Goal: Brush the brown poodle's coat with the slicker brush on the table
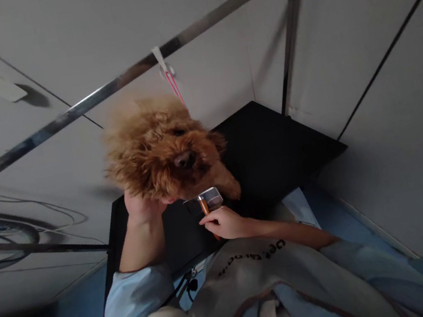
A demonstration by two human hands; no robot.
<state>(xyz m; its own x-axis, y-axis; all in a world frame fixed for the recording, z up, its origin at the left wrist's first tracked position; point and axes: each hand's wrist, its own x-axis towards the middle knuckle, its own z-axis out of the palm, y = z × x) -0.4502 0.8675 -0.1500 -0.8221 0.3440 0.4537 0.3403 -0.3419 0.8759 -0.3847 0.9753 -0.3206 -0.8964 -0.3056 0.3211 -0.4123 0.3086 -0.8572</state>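
A curly brown dog (170, 149) is on the black table (274, 148), its fluffy head tilted and its nose toward me. My left hand (142, 207) is under the dog's head at the left, its fingers mostly hidden by fur and apparently against it. In my right hand (227, 221) is a slicker brush (204, 206) with an orange-brown handle and a metal-backed rectangular head. The brush head lies just below the dog's chin, close to its body; whether the bristles touch fur I cannot tell.
A metal bar (112, 88) crosses above the table on a post (292, 33). From it hangs a pink loop (173, 85) behind the dog's head. Cables (42, 206) and a ribbed hose (6, 228) are at the left, along the wall.
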